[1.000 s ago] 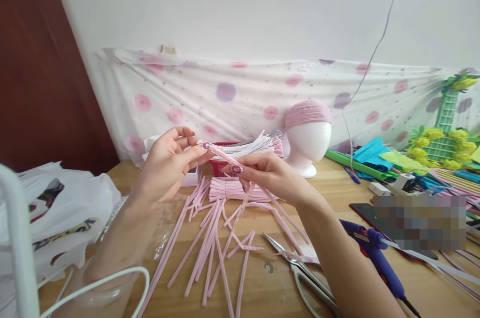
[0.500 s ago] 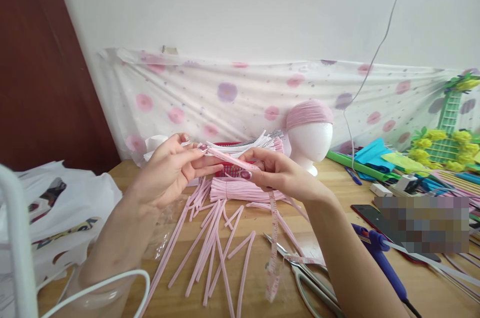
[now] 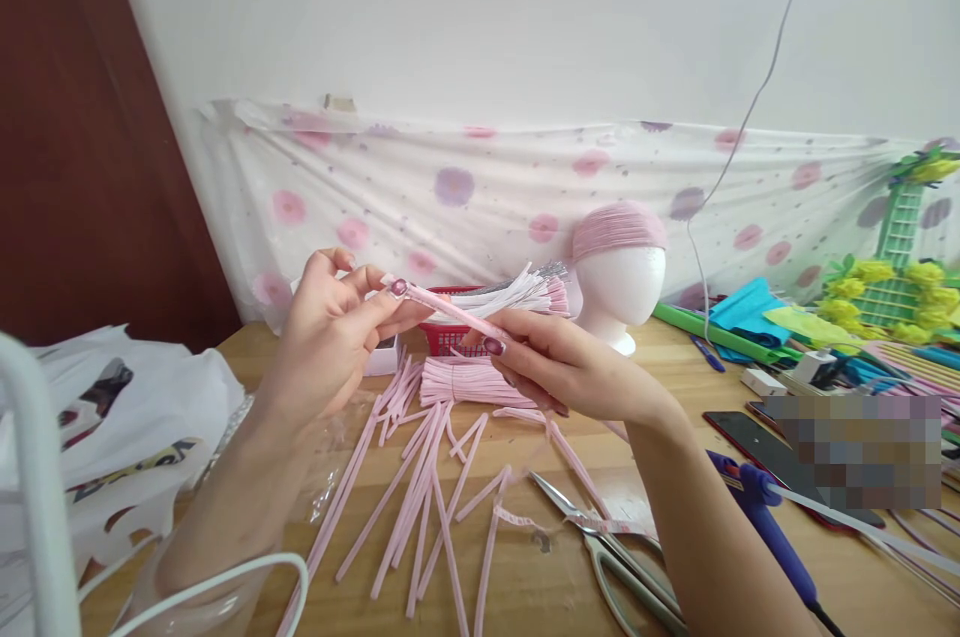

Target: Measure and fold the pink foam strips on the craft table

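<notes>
My left hand (image 3: 330, 332) pinches one end of a pink pipe cleaner (image 3: 454, 313), held up over the table. Farther along the same stem, the fingers of my right hand (image 3: 574, 362) are closed on it. A measuring tape (image 3: 517, 519), white with red marks, seems to run along the stem; its loose part hangs blurred below my right hand and trails across the scissors (image 3: 581, 509). Beneath my hands lie a tied bundle of pink pipe cleaners (image 3: 480, 383) and several loose, bent pink stems (image 3: 405, 517).
Behind my hands stands a red basket (image 3: 444, 339) of white, pink and silver stems. A white foam head (image 3: 622, 289) wears a pink wrapped cap. At right lie a purple glue gun (image 3: 772, 522) and a phone (image 3: 757, 447); at left, a white plastic bag (image 3: 135, 437).
My left hand has risen slightly, tilting the stem more. My right hand's fingers have closed further around stem and tape. The hanging tape has swung left and its lower part has shifted.
</notes>
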Demonstrator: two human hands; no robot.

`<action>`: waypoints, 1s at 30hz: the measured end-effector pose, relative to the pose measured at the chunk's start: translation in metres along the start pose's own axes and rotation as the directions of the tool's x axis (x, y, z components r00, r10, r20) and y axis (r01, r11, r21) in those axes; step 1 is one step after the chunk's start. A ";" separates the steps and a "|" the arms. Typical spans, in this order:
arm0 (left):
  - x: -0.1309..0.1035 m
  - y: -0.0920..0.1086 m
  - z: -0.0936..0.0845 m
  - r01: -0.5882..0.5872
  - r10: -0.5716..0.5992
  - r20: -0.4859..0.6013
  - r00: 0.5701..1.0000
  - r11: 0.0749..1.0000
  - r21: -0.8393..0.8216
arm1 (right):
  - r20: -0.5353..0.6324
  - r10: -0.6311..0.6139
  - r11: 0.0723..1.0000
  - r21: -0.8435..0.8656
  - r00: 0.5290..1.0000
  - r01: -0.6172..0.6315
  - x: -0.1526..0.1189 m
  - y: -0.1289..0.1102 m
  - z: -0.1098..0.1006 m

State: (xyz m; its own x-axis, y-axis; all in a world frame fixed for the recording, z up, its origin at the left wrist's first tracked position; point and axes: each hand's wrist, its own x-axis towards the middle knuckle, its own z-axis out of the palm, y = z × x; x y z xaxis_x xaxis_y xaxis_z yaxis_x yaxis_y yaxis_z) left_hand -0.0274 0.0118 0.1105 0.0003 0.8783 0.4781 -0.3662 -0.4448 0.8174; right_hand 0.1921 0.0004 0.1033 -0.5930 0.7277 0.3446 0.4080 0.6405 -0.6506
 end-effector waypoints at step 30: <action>0.009 -0.005 -0.005 -0.060 0.047 -0.126 0.991 0.993 -0.098 | -0.074 -0.128 0.991 0.035 0.989 0.131 0.008 0.014 0.003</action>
State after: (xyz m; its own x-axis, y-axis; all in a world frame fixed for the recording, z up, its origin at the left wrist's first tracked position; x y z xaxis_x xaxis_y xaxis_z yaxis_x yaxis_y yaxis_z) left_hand -0.0300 0.0230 0.1092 -0.1347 0.8714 0.4717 -0.4548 -0.4774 0.7519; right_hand 0.1910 0.0150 0.0951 -0.5872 0.6561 0.4741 0.3022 0.7211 -0.6235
